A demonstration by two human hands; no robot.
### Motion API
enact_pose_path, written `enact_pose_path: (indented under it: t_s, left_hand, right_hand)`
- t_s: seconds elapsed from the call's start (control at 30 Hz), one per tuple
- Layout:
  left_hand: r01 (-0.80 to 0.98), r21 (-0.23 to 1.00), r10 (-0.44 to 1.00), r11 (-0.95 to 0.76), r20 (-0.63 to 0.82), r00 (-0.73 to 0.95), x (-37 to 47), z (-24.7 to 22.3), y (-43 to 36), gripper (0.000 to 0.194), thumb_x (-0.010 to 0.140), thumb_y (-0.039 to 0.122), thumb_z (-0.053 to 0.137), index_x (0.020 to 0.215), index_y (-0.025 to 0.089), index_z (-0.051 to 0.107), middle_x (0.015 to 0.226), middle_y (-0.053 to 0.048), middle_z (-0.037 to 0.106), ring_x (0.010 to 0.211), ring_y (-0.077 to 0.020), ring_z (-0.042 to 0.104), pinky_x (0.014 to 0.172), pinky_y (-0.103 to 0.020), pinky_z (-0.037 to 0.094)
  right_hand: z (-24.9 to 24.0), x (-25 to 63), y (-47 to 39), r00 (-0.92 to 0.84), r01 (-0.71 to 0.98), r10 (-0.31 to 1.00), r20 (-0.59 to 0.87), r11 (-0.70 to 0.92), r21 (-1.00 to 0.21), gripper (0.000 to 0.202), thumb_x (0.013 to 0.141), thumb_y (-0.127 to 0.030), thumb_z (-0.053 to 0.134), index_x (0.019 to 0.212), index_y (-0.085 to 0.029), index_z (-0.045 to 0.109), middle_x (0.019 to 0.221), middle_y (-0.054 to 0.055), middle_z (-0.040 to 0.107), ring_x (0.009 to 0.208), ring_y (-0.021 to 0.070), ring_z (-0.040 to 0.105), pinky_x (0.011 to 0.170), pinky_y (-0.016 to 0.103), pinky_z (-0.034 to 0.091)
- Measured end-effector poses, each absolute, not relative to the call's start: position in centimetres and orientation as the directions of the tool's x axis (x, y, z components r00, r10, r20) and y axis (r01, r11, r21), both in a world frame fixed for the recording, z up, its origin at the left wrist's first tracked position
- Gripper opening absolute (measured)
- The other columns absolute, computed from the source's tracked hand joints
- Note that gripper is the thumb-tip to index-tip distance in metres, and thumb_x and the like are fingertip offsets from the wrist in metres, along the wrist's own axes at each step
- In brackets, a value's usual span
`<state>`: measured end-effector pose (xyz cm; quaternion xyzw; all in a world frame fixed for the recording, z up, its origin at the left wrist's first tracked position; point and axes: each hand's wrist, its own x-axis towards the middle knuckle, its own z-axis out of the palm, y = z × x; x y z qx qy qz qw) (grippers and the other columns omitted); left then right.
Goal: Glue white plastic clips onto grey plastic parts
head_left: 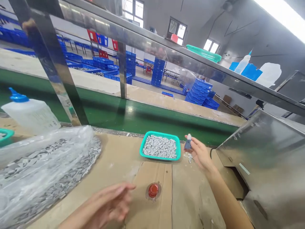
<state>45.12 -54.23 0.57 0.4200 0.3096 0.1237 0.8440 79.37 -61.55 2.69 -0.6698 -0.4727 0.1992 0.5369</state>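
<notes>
My right hand point(199, 154) pinches a small dark grey-blue piece with a white knob on top point(188, 142), just right of the green basket. The exact kind of this piece is too small to make out. My left hand point(111, 202) hovers at the lower middle, blurred, its index finger stretched out and the others loosely bent, with nothing visible in it. Between my hands, a small red round dish point(153, 190) sits in a wet stain on the cardboard point(164, 203). Beyond it stands the green basket point(142, 152), filled with small light-grey pieces point(159, 146).
A clear plastic bag point(47, 171) of grey pieces covers the left side, with a white bottle with a blue spout point(30, 114) behind it. Several loose pieces point(189, 158) lie under my right hand. A metal box point(264, 159) stands at right. A green conveyor belt point(105, 111) runs behind.
</notes>
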Motion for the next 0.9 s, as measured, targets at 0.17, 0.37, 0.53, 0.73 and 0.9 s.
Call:
enact_pose_path:
  t_s: [0.17, 0.37, 0.53, 0.73, 0.9]
  left_hand:
    - [0.041, 0.657, 0.278, 0.752, -0.373, 0.885, 49.3, 1.5, -55.5, 0.051, 0.065, 0.052, 0.086, 0.096, 0.013, 0.076, 0.09, -0.01, 0.072, 0.074, -0.0151, 0.066, 0.07, -0.023, 0.055]
    - [0.173, 0.709, -0.025, 0.684, -0.215, 0.976, 48.8, -0.6, -55.4, 0.063, 0.061, 0.067, 0.081, 0.086, 0.009, 0.073, 0.078, -0.01, 0.07, 0.071, -0.0189, 0.068, 0.065, -0.024, 0.055]
    - [0.203, 0.764, -0.015, 0.612, -0.246, 0.969, 46.9, -3.5, -53.7, 0.046, 0.063, 0.037, 0.09, 0.095, 0.011, 0.073, 0.08, -0.006, 0.07, 0.067, -0.0111, 0.064, 0.063, -0.017, 0.05]
    - [-0.149, 0.687, 0.386, 0.711, -0.205, 0.899, 45.4, -4.7, -50.2, 0.038, 0.069, 0.033, 0.087, 0.099, 0.016, 0.071, 0.1, -0.009, 0.07, 0.092, -0.0171, 0.065, 0.088, -0.026, 0.05]
    - [-0.23, 0.731, 0.506, 0.643, -0.18, 0.844, 44.8, -4.8, -48.8, 0.04, 0.07, 0.031, 0.086, 0.103, 0.014, 0.071, 0.111, -0.012, 0.068, 0.095, -0.0185, 0.063, 0.089, -0.027, 0.048]
  right_hand:
    - [5.3, 68.5, -66.8, 0.094, -0.185, 0.995, 0.034, 0.051, -0.981, 0.037, 0.083, -0.047, 0.071, 0.11, -0.023, 0.065, 0.087, 0.004, 0.07, 0.074, 0.0178, 0.068, 0.064, 0.03, 0.055]
    - [3.7, 63.4, -68.2, -0.002, 0.578, 0.951, 0.31, 0.254, -0.775, 0.02, 0.086, -0.018, 0.064, 0.103, -0.022, 0.072, 0.102, 0.008, 0.07, 0.099, 0.0196, 0.066, 0.088, 0.032, 0.053]
    - [2.2, 63.8, -67.3, -0.054, 0.654, 0.953, 0.298, 0.259, -0.711, 0.034, 0.086, -0.025, 0.068, 0.119, -0.022, 0.065, 0.109, 0.008, 0.07, 0.098, 0.0197, 0.066, 0.087, 0.031, 0.054]
    - [0.0, 71.0, -59.0, 0.355, 0.727, 0.885, 0.302, -0.058, -0.684, 0.021, 0.086, -0.03, 0.06, 0.097, -0.02, 0.074, 0.099, 0.009, 0.072, 0.085, 0.0213, 0.067, 0.077, 0.034, 0.054]
    - [-3.3, 73.2, -53.4, 0.324, 0.718, 0.926, 0.196, -0.106, -0.688, 0.02, 0.075, -0.038, 0.07, 0.081, -0.02, 0.076, 0.084, 0.008, 0.072, 0.074, 0.0217, 0.065, 0.07, 0.034, 0.052]
